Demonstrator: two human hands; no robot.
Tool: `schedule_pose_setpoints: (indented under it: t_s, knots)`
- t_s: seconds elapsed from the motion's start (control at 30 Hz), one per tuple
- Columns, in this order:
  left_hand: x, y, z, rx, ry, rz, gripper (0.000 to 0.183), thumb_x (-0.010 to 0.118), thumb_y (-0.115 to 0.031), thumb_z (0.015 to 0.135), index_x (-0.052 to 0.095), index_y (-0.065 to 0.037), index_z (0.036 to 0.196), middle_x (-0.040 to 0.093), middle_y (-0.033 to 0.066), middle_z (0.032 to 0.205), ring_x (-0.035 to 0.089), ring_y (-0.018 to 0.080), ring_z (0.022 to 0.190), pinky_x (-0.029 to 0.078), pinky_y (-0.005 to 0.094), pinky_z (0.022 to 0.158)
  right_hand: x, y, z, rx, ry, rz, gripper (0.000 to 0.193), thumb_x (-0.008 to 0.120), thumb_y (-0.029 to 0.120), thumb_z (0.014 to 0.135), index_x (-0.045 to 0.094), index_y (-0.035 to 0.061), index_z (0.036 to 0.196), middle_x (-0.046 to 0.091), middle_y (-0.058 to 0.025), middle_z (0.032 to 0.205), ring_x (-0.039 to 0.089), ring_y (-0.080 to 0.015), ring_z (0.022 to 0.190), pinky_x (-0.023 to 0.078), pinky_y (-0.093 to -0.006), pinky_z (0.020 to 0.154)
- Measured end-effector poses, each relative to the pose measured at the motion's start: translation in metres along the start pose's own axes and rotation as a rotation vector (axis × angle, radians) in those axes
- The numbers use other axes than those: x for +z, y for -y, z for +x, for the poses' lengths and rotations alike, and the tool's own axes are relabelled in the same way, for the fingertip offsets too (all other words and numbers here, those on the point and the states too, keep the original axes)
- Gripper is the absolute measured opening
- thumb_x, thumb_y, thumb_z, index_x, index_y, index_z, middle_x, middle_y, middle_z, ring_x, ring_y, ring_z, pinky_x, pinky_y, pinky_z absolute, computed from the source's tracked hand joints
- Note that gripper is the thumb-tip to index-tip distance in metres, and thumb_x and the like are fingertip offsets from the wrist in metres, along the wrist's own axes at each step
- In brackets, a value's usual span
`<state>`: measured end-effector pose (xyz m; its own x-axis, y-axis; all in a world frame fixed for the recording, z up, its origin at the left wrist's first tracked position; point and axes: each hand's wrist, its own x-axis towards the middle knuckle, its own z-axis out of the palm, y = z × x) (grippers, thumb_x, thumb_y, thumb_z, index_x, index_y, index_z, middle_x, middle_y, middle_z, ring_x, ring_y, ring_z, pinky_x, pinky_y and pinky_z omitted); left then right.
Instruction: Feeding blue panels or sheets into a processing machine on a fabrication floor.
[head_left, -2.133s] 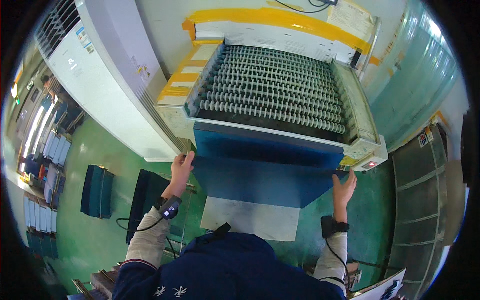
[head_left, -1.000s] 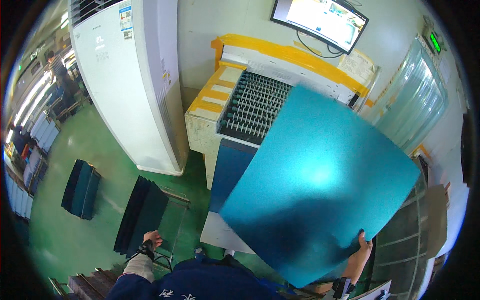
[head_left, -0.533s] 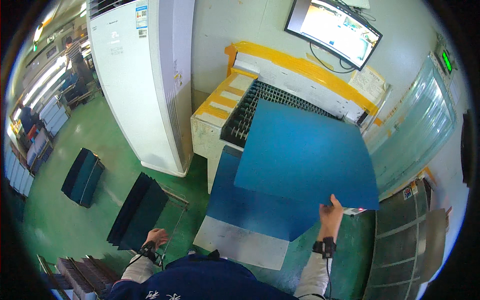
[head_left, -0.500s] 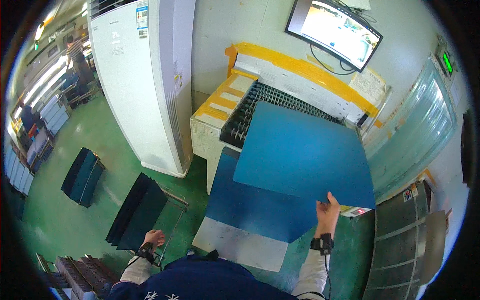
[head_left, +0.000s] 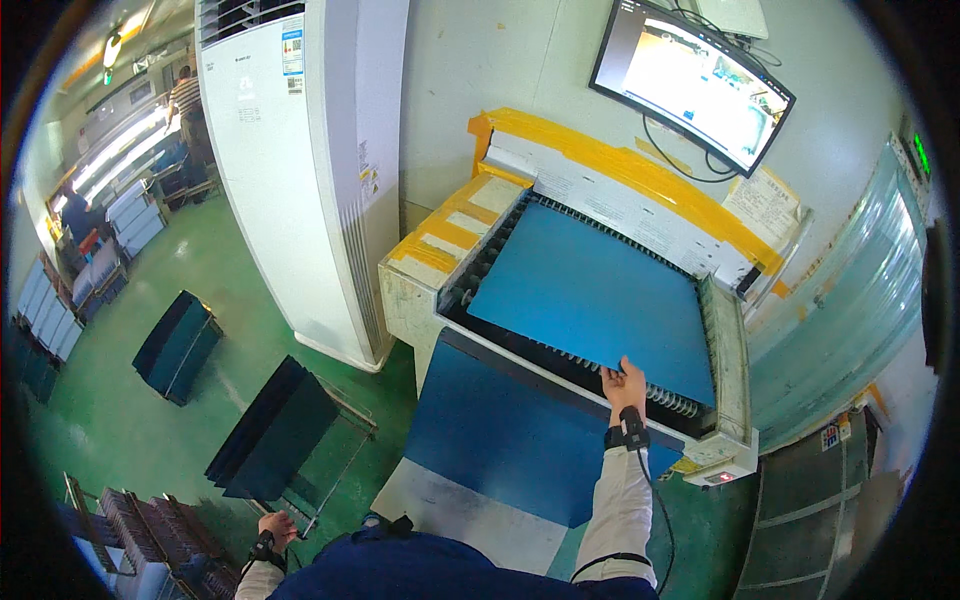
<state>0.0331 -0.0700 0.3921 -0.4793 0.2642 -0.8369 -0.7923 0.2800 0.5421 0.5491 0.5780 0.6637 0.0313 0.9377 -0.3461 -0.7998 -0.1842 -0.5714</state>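
Note:
A flat blue panel (head_left: pixel 600 290) lies on the roller bed of a machine (head_left: pixel 740 340), its near edge over the front rollers. My right hand (head_left: pixel 624 382) is closed on that near edge, thumb on top; the fingertips underneath are hidden. Low on the left, my left hand (head_left: pixel 278 527) hangs beside a wire rack (head_left: pixel 345 480), fingers loosely bent and apart, with nothing seen in it. Dark panels (head_left: pixel 275 430) stand upright in this rack. Below the machine's front edge, another blue panel (head_left: pixel 500 420) leans at a slant.
A tall white air conditioner (head_left: pixel 290 180) stands left of the machine. Farther left, another rack of dark panels (head_left: pixel 178 345) sits on the green floor. A monitor (head_left: pixel 695 80) hangs above. Plastic sheeting (head_left: pixel 840 300) and a grey cabinet (head_left: pixel 800 500) are at right; brown slotted racks (head_left: pixel 160 530) lower left.
The blue panel has come down from a tilted position onto the rollers, with my right hand moving forward at its edge. My left hand has shifted lower and to the left.

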Motion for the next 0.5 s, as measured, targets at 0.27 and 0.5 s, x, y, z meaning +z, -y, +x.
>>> schedule_pose_setpoints:
  t_s: [0.27, 0.5]
  knots:
    - [0.050, -0.019, -0.033, 0.141, -0.131, 0.155, 0.019, 0.058, -0.016, 0.089, 0.053, -0.001, 0.099, 0.060, 0.0129, 0.081, 0.059, 0.0252, 0.056, 0.048, 0.0356, 0.047, 0.035, 0.018, -0.027, 0.155, 0.225, -1.066, 0.032, 0.062, 0.032, 0.091, 0.062, 0.0008, 0.100, 0.070, -0.0118, 0.094, 0.066, -0.0215, 0.080, 0.052, -0.0285, 0.070]
    - [0.085, -0.037, -0.036, 0.111, 0.025, 0.104, 0.016, 0.056, -0.014, 0.090, 0.052, -0.001, 0.100, 0.059, 0.0131, 0.078, 0.059, 0.0249, 0.053, 0.048, 0.0356, 0.045, 0.047, -0.042, 0.000, -0.967, 0.214, -2.115, 0.046, 0.063, 0.040, 0.085, 0.059, 0.0177, 0.126, 0.051, -0.0193, 0.134, 0.045, -0.0396, 0.125, 0.034, -0.0553, 0.101]
